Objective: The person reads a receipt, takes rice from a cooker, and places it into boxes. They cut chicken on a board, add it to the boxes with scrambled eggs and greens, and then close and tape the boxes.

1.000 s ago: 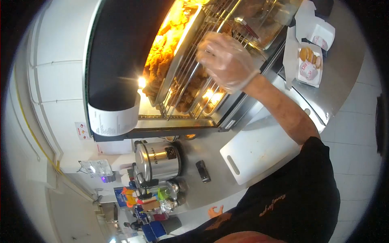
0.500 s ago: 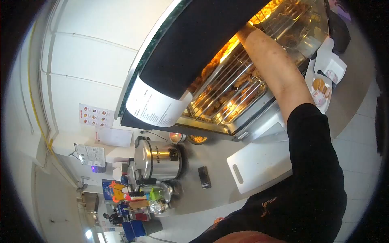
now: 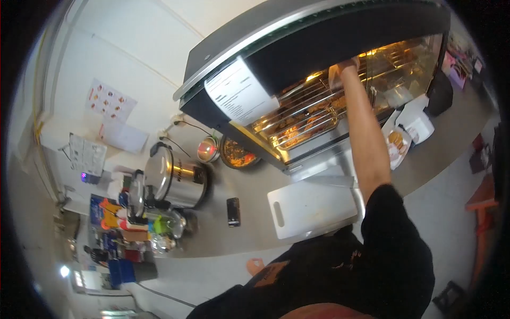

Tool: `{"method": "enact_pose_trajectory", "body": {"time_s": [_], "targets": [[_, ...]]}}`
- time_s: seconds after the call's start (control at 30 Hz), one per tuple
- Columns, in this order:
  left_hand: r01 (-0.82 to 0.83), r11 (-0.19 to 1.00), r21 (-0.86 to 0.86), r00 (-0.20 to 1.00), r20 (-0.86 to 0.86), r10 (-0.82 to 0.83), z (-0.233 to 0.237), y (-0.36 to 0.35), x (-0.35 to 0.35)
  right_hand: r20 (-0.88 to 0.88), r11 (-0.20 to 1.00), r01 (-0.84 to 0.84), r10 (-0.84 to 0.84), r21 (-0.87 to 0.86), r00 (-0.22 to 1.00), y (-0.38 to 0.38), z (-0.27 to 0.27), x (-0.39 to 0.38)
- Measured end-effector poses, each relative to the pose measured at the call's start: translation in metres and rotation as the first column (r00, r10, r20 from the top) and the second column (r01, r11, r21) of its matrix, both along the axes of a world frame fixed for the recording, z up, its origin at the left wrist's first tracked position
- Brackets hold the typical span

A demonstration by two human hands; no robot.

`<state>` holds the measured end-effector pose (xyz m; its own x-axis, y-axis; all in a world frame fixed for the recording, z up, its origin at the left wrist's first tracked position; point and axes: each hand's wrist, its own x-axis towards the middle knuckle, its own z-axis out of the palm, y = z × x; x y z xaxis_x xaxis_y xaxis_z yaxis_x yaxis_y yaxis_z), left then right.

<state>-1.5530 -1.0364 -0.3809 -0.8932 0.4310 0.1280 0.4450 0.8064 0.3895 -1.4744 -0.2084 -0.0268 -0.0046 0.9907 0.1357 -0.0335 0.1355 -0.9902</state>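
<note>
My right hand is at the upper opening of a glass-fronted food warmer, under its dark top edge. Its fingers look curled and are partly blurred; a pale, see-through patch shows by them, and what they hold I cannot make out. Below the hand, browned food pieces lie on wire racks in warm light. My left hand is low beside my dark shirt, beyond the counter's near edge. Its fingers look curled in, and whatever may be in them is hidden.
A white cutting board lies on the steel counter, near a phone. A steel cooker, a metal bowl and a pan of food stand leftward. An opened white box sits right of the warmer.
My right hand has come partly out from behind the warmer's top and now shows. The view has shifted, bringing more of the warmer, the pan and my left hand into sight.
</note>
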Motion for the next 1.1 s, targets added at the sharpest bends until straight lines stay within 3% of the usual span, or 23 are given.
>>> {"method": "enact_pose_trajectory", "body": {"time_s": [0.07,0.1,0.13,0.17,0.2,0.27,0.33,0.4,0.47,0.53,0.63,0.7,0.73,0.8,0.9,0.93,1.0,1.1], "targets": [[-0.025,0.996,0.080,0.993,-0.113,0.034,-0.010,0.017,-0.003,-0.376,0.999,-0.038,0.030,-0.014,0.926,-0.062,-0.030,0.021],[-0.038,0.992,0.122,0.982,-0.178,0.059,-0.009,0.032,-0.001,-0.571,0.994,-0.099,0.101,0.035,0.814,-0.114,-0.050,0.034],[-0.055,0.984,0.167,0.992,-0.102,0.073,0.007,0.048,0.005,-0.506,0.984,-0.099,0.012,-0.146,0.863,-0.177,-0.031,0.054],[-0.076,0.974,0.211,0.996,-0.025,0.083,0.018,0.065,0.005,-0.531,0.972,-0.200,0.107,-0.121,0.841,-0.200,-0.075,0.063],[-0.062,0.970,0.236,0.998,-0.012,0.067,0.022,0.060,0.011,-0.601,0.921,-0.342,0.167,-0.188,0.781,-0.253,-0.082,0.079],[-0.087,0.932,0.351,0.996,0.041,0.078,0.029,0.074,0.014,-0.564,0.811,-0.433,0.160,-0.392,0.810,-0.303,-0.192,0.095],[0.034,0.932,0.361,0.998,-0.052,-0.016,0.036,0.116,-0.025,-0.310,0.736,-0.458,0.342,-0.498,0.887,-0.332,-0.254,0.091],[-0.065,0.934,0.351,0.998,0.001,0.069,0.029,0.127,0.010,-0.019,0.708,-0.306,0.383,-0.636,0.924,-0.381,-0.369,0.117],[-0.097,0.925,0.368,0.995,0.065,0.078,0.030,0.140,0.011,0.052,0.625,-0.323,0.505,-0.711,0.861,-0.394,-0.360,0.111],[-0.071,0.903,0.424,0.997,0.036,0.061,0.039,0.177,0.004,0.274,0.745,-0.384,0.591,-0.546,0.758,-0.379,-0.405,0.087],[0.008,0.892,0.451,1.000,0.019,-0.019,0.047,0.185,0.023,0.528,0.737,-0.479,0.676,-0.476,0.515,-0.371,-0.360,0.101],[0.039,0.898,0.439,0.999,0.002,-0.044,0.051,0.186,0.024,0.896,0.868,-0.455,0.349,-0.198,0.275,-0.354,-0.328,0.112],[0.054,0.900,0.432,0.998,-0.006,-0.057,0.053,0.186,0.024,0.982,0.878,-0.477,0.125,-0.044,0.139,-0.344,-0.314,0.121],[0.056,0.892,0.449,0.998,-0.005,-0.061,0.054,0.191,0.026,0.992,0.879,-0.471,0.011,-0.071,-0.129,-0.318,-0.290,0.143],[0.109,0.888,0.446,0.994,-0.041,-0.102,0.048,0.200,0.021,0.933,0.775,-0.534,0.205,-0.339,-0.295,-0.282,-0.326,0.165],[0.139,0.888,0.438,0.990,-0.061,-0.125,0.046,0.205,0.016,0.924,0.757,-0.533,0.280,-0.379,-0.259,-0.281,-0.330,0.169],[0.206,0.858,0.472,0.977,-0.049,-0.207,0.052,0.227,0.008,0.886,0.712,-0.536,0.425,-0.454,-0.185,-0.287,-0.304,0.171],[0.343,0.745,0.572,0.934,-0.124,-0.334,0.058,0.278,-0.004,0.764,0.622,-0.461,0.597,-0.633,-0.245,-0.335,-0.228,0.144]]}}
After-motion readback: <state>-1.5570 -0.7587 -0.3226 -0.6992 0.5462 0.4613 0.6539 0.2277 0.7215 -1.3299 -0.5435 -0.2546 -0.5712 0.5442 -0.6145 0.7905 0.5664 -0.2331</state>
